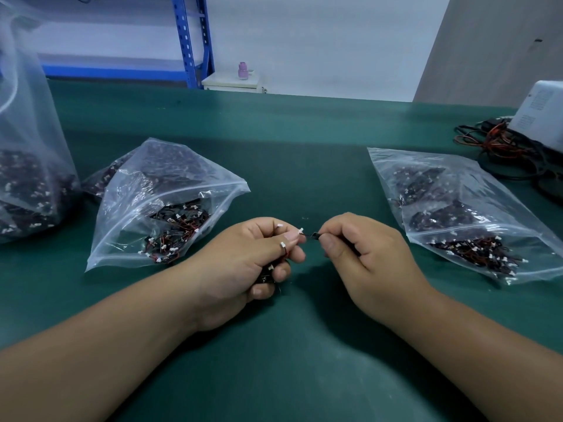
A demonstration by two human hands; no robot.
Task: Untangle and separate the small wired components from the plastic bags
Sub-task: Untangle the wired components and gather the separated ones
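My left hand (243, 263) is closed around a small bunch of wired components (268, 277), black parts with thin red wires and white plugs poking out between the fingers. My right hand (362, 254) pinches one black component (315, 236) whose white plug sits near my left thumb. Both hands hover just above the green table mat (289, 360). An open clear plastic bag (158, 214) holding a tangle of such components lies left of my hands. Another clear bag (469, 220) with more of them lies to the right.
A tall clear bag (27, 166) of the same parts stands at the far left. A white device (539, 117) with a heap of red and black cables (505, 147) sits at the right rear. Blue shelving (192, 41) and a small white cabinet stand behind the table.
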